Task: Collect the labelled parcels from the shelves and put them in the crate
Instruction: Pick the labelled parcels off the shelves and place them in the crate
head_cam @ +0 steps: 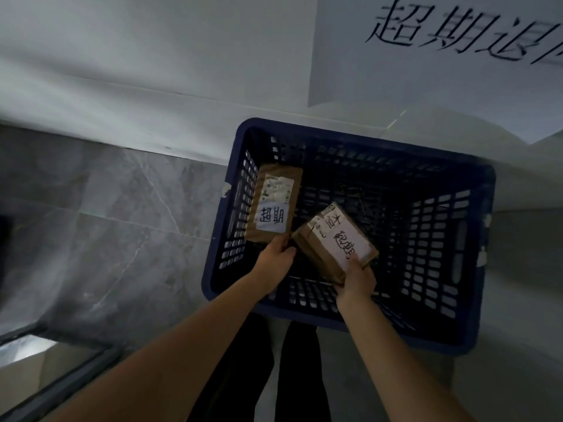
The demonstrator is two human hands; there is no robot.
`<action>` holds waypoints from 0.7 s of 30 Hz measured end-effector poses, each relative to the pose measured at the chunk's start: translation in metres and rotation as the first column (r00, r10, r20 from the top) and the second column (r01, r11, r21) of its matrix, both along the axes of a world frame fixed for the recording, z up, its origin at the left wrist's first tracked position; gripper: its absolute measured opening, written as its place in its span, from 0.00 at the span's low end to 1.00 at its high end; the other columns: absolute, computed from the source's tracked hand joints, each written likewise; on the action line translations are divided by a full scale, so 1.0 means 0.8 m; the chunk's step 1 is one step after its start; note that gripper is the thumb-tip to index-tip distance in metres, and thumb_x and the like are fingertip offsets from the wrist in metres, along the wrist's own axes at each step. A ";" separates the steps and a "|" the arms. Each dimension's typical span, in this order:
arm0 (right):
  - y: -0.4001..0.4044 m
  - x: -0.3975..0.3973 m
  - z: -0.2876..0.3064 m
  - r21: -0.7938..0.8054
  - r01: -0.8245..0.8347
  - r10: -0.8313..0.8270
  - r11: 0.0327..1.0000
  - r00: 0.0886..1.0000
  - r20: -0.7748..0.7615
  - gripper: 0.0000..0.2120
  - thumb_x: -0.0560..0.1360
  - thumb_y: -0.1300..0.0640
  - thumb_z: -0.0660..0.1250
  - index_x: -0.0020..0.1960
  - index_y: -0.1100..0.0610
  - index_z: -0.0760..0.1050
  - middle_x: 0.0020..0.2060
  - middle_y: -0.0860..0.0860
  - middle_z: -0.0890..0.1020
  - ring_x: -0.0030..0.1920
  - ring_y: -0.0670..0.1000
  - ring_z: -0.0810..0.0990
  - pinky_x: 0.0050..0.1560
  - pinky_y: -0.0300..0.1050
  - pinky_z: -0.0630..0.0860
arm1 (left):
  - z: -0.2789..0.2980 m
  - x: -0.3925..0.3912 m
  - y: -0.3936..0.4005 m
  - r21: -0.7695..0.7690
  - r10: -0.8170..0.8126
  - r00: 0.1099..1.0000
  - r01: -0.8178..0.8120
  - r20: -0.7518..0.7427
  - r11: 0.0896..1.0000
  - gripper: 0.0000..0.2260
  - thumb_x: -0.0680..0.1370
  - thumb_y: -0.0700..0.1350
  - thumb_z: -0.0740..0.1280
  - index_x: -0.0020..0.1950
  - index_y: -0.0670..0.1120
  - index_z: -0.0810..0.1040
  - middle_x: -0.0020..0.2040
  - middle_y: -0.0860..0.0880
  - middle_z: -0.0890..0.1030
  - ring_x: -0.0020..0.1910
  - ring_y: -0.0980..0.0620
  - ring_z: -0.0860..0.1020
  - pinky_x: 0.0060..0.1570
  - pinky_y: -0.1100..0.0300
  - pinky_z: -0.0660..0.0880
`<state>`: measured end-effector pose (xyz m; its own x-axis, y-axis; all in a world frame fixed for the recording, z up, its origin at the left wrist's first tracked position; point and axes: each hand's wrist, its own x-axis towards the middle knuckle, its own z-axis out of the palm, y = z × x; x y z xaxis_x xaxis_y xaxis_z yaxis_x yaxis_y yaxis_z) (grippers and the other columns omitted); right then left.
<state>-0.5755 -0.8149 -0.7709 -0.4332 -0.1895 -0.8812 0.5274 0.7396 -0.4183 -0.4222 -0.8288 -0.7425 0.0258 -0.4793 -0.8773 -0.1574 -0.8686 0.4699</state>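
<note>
A dark blue slatted plastic crate (pixel 475 339) stands on the floor in front of me against a white wall. My left hand (pixel 274 263) grips the near edge of a flat brown parcel (pixel 274 202) with a white handwritten label, held over the crate's left side. My right hand (pixel 356 280) grips the near corner of a second brown parcel (pixel 332 242), tilted, also with a white handwritten label, held over the crate's middle. Both parcels hang inside the crate's opening. The crate's floor looks dark and I see nothing else in it.
Grey marbled floor tiles (pixel 106 208) spread to the left. A white sheet with large black characters (pixel 457 35) hangs on the wall at the upper right. A grey metal frame edge (pixel 61 385) sits at the lower left. My dark trousers (pixel 274 376) are below the crate.
</note>
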 end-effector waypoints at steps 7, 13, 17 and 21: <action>-0.068 0.040 -0.097 -0.070 0.034 -0.025 0.997 0.991 0.130 0.26 0.80 0.57 0.64 0.75 0.46 0.61 0.66 0.51 0.74 0.61 0.56 0.78 0.57 0.53 0.77 | -0.080 -0.022 -0.048 -0.057 -0.116 0.993 0.115 -0.018 0.992 0.24 0.82 0.38 0.59 0.77 0.46 0.58 0.67 0.46 0.69 0.55 0.57 0.68 0.35 0.78 0.66; -0.085 0.036 -0.151 0.048 -0.259 0.255 0.965 0.964 0.079 0.16 0.79 0.66 0.60 0.65 0.58 0.71 0.60 0.59 0.78 0.58 0.60 0.79 0.49 0.49 0.80 | -0.121 -0.032 -0.079 -0.166 -0.153 0.982 0.170 0.108 0.971 0.23 0.80 0.38 0.59 0.75 0.47 0.63 0.65 0.44 0.75 0.62 0.45 0.74 0.55 0.62 0.69; -0.083 -0.005 -0.130 0.119 -0.333 0.353 0.936 0.892 -0.282 0.17 0.84 0.62 0.52 0.69 0.65 0.69 0.66 0.62 0.74 0.65 0.61 0.73 0.60 0.45 0.70 | -0.114 -0.028 -0.083 -0.207 -0.179 0.961 0.224 0.212 0.953 0.22 0.80 0.36 0.57 0.74 0.45 0.63 0.58 0.46 0.77 0.52 0.47 0.76 0.48 0.61 0.74; -0.111 -0.004 -0.123 -0.152 -0.423 0.398 0.894 0.902 -0.169 0.17 0.85 0.52 0.51 0.68 0.55 0.71 0.67 0.55 0.74 0.63 0.53 0.74 0.64 0.41 0.68 | -0.109 -0.017 -0.082 -0.310 -0.248 0.858 0.410 0.451 0.858 0.21 0.79 0.36 0.58 0.72 0.42 0.66 0.68 0.44 0.71 0.67 0.45 0.69 0.65 0.56 0.68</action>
